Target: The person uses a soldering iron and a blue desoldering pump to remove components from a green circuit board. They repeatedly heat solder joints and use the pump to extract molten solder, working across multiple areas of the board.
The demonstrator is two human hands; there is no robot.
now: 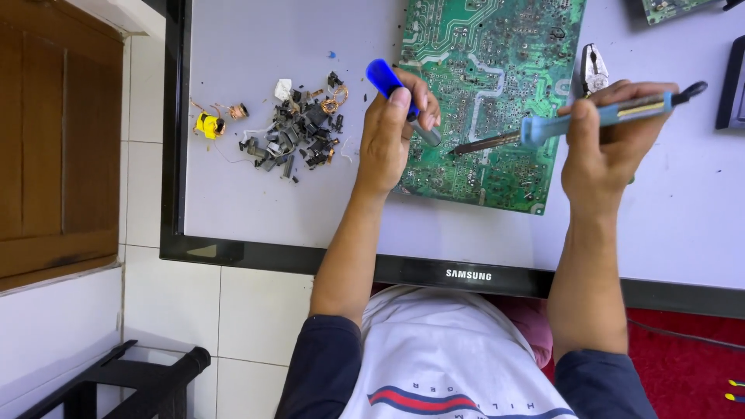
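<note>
Solder-side green circuit board [497, 93] lies flat, crowded with silvery joints.

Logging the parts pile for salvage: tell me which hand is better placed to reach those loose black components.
Left. The left hand, gripping a blue-handled tool, sits right beside the component pile. The right hand holds the soldering iron across the green circuit board, farther off.

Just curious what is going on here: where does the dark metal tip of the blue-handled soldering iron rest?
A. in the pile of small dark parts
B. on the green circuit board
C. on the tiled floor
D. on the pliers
B: the right hand holds the blue-handled soldering iron with its tip on the green circuit board.
</note>
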